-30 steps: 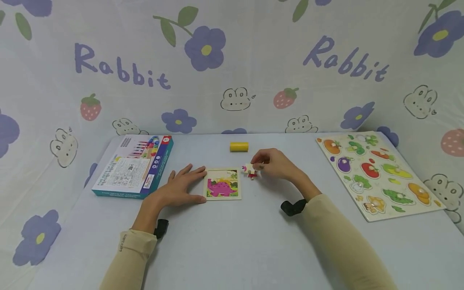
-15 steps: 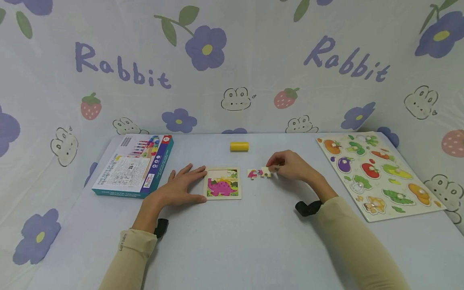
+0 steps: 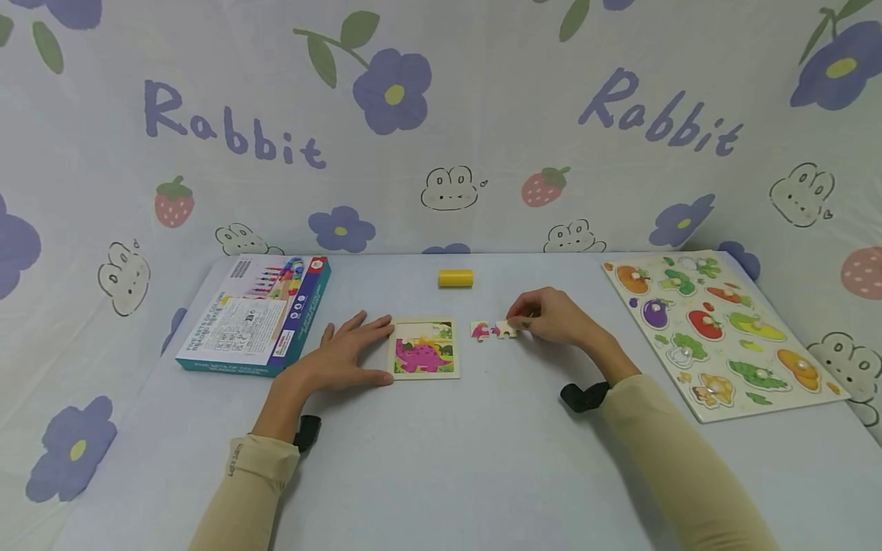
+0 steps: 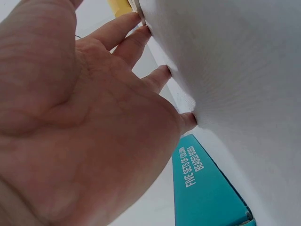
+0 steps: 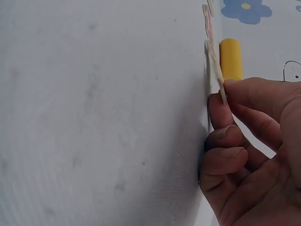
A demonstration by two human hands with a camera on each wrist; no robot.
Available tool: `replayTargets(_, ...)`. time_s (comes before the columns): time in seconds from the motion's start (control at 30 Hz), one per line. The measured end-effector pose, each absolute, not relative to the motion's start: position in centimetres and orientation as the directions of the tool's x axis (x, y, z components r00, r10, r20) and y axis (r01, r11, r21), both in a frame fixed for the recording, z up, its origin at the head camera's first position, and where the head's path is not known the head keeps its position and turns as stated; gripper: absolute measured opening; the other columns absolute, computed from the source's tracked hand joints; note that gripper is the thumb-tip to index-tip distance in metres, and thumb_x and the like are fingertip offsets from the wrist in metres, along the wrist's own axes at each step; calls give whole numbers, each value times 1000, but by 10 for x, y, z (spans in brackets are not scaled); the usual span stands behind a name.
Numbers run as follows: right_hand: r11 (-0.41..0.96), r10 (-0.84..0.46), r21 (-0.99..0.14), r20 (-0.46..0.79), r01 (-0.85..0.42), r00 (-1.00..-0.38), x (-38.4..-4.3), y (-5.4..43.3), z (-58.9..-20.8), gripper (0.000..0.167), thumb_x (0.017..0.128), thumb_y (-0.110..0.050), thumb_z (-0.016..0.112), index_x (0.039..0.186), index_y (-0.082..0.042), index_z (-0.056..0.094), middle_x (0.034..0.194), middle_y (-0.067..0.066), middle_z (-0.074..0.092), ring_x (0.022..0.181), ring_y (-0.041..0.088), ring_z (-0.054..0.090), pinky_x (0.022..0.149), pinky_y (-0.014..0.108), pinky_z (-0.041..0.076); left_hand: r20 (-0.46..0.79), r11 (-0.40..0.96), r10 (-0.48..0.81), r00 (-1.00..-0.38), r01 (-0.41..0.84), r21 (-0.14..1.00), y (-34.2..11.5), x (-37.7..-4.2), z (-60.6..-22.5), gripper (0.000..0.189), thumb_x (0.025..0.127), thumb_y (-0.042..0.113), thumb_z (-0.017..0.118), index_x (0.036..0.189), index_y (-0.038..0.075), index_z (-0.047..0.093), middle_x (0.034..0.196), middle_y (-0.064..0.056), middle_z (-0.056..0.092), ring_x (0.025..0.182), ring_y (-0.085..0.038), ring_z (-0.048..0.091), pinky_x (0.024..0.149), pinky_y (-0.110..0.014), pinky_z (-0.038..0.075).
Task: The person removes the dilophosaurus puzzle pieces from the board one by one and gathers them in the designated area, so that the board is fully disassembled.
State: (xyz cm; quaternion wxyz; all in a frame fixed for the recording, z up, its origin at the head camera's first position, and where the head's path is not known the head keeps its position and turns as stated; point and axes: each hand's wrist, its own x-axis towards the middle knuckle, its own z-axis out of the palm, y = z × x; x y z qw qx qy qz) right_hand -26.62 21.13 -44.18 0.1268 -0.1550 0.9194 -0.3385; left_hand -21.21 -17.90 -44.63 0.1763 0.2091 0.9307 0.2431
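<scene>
A small wooden puzzle board (image 3: 424,376) with a pink dinosaur picture lies mid-table. My left hand (image 3: 347,356) spreads its fingers flat at the board's left edge, index finger and thumb touching the frame. In the left wrist view, the fingertips press on the cloth and the board's side. Right of the board lies a white and pink puzzle piece (image 3: 479,330). Beside it, my right hand (image 3: 554,317) pinches a second white puzzle piece (image 3: 505,330) by its right end between thumb and index finger. The right wrist view shows this piece tilted, its held end raised off the cloth.
A yellow cylinder (image 3: 455,278) lies behind the board. At the left is a teal and white box (image 3: 296,329) of beaded boxes. A vegetable peg board (image 3: 696,360) lies at the right. Printed cloth (image 3: 482,92) hangs behind the table.
My right hand has moved right, away from the board, with the pinched piece; the other piece now shows fully on the cloth. Over the last half second it barely moves. My left hand stays put.
</scene>
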Motion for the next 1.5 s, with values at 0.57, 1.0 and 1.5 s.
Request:
replayTargets(0.57,764,-331,-615,-111,-197,-937,-268,209,-448,17,101,-20,72,111,-7,78,99,8,72,88,20,56,75,28,46,-223,793,477,-850,307,527,-180,-213,-448,90,92,47,78,167,20,35,179,-1,23,169,-39,1,129,-76,-7)
replayTargets(1.0,769,-327,-607,-101,-202,-940,-268,208,-450,17,101,-22,74,109,-8,78,96,7,72,86,19,56,72,26,46,-227,795,478,-849,308,522,-179,-214,-449,90,93,47,77,167,20,35,179,-1,23,169,-39,1,129,-76,-6)
replayTargets(1.5,746,-339,-627,-70,-223,-938,-267,201,-446,16,102,-21,71,110,-9,77,98,7,73,82,19,57,68,25,47,-230,793,477,-848,303,528,-179,-213,-448,89,93,47,77,167,20,35,179,-2,23,168,-40,1,128,-77,-7)
